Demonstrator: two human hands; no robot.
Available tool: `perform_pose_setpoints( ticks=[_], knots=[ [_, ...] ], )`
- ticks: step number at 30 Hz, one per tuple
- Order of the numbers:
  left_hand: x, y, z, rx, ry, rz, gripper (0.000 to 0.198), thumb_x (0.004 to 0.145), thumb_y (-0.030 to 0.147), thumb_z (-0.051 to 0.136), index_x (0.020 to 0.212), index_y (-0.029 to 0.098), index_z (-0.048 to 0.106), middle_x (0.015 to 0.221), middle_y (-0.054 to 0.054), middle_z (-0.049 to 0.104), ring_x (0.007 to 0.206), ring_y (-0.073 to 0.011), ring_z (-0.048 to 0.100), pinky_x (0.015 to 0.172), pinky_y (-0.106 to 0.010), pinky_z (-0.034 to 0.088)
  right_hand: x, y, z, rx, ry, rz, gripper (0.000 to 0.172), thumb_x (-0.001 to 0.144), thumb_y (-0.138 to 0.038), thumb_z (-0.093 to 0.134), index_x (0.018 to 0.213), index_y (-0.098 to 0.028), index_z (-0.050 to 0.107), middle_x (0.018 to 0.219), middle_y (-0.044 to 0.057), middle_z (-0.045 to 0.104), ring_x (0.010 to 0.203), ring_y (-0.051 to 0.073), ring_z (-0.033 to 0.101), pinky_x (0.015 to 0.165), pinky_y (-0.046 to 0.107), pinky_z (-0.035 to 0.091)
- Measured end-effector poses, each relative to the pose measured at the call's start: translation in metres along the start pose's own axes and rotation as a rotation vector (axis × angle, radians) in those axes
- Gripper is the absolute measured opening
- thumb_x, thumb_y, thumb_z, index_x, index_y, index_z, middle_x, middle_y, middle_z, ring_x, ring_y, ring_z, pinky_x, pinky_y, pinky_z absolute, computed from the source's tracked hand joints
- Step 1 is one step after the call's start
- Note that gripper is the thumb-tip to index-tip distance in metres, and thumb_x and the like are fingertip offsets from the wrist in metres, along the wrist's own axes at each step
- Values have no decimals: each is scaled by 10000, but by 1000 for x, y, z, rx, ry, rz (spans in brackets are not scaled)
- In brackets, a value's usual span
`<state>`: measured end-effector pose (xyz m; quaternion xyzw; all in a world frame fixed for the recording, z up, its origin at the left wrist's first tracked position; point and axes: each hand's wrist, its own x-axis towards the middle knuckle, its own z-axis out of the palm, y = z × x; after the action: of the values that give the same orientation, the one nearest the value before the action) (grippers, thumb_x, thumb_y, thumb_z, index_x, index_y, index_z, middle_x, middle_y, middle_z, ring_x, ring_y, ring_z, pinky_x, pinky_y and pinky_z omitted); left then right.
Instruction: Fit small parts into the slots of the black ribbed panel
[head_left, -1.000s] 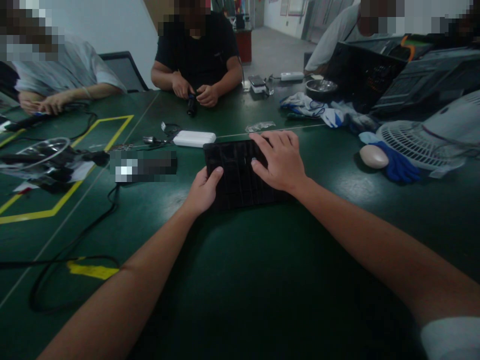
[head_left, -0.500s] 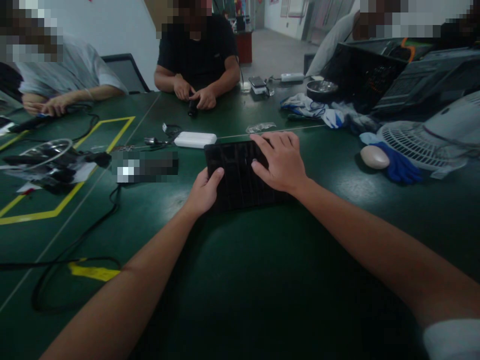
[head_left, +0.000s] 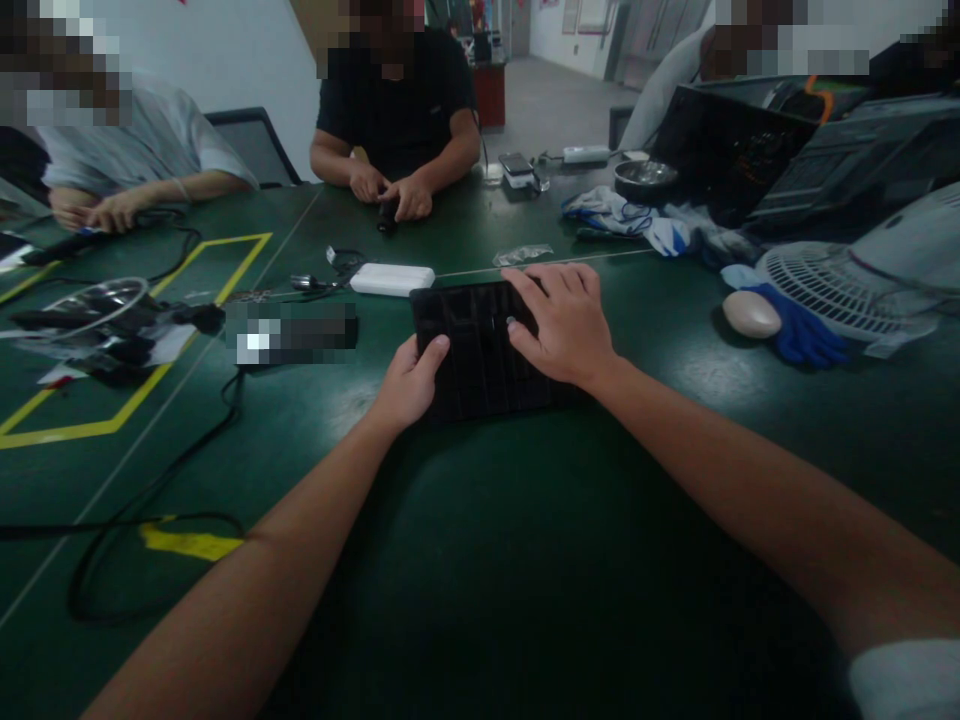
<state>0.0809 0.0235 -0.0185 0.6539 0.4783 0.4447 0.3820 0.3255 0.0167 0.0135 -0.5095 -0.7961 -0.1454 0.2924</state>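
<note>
In the head view a flat black rectangular panel (head_left: 476, 375) with a glossy face and faint straight lines lies ahead of me on the green table; its exact kind is not clear. My left hand (head_left: 411, 385) grips its left side, thumb on the face and fingers hidden beneath. Over the right part lies my right hand (head_left: 562, 325), its fingers bent at the far edge and its thumb against the face. Just beyond the panel is a white oblong block (head_left: 392, 279) with a cable beside it.
To the left are a metal bowl (head_left: 112, 305) among dark items, a black cord (head_left: 172, 465) and yellow tape (head_left: 191, 541). On the right stand a white fan (head_left: 817, 285), a blue glove (head_left: 802, 325) and a pale oval object (head_left: 751, 314). Other people sit around the table.
Almost nothing differs: both hands keep their hold on the black panel. The whole view has shifted very slightly.
</note>
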Motion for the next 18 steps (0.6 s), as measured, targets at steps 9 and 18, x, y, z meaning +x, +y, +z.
perform_pose_setpoints(
  ticks=[9, 18],
  knots=[
    [-1, -1, 1, -25, -7, -19, 505, 870, 666, 619, 957, 171, 673, 946, -81, 714, 930, -288, 663, 907, -436, 518, -1, 1, 2, -21, -2, -6, 594, 951, -436, 455, 1500, -209, 479, 1361, 124, 596, 1252, 331, 480, 1120, 527, 276],
    [-1, 0, 0, -34, -1, -22, 500, 872, 654, 632, 960, 166, 688, 963, -90, 731, 962, -301, 678, 949, -455, 527, 0, 0, 1, -12, 2, -2, 582, 955, -429, 457, 1489, -200, 490, 1357, 123, 601, 1260, 324, 485, 1129, 518, 272]
  ],
)
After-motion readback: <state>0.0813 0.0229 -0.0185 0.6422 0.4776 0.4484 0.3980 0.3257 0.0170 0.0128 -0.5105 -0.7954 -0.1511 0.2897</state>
